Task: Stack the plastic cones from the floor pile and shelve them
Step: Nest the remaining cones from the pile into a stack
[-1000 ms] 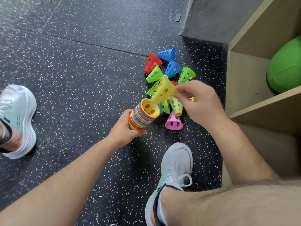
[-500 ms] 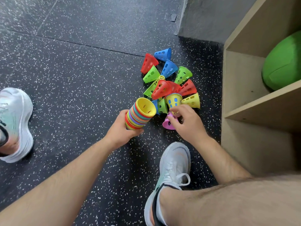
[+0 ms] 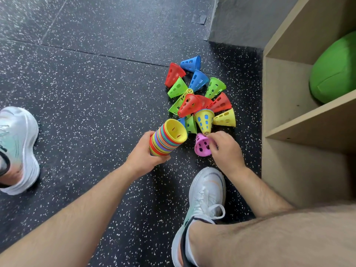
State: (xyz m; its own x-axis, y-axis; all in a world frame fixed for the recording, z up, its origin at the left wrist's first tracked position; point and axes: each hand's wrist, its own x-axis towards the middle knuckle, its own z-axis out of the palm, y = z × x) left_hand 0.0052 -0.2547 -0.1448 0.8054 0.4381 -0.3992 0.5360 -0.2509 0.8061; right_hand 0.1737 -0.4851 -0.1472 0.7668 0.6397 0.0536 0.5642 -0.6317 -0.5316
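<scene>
Left hand [image 3: 146,153] wraps the tilted cone stack [image 3: 167,137] beside the floor pile [image 3: 192,97]; right hand [image 3: 223,149] seems to pinch the pink cone [image 3: 201,145], contact partly hidden, so a weak pinch could drop it or knock the adjacent yellow cone [image 3: 204,120].

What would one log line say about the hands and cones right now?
left hand: holds cone stack | right hand: pinches pink cone | loose cones: on floor | shelf: green ball
</scene>
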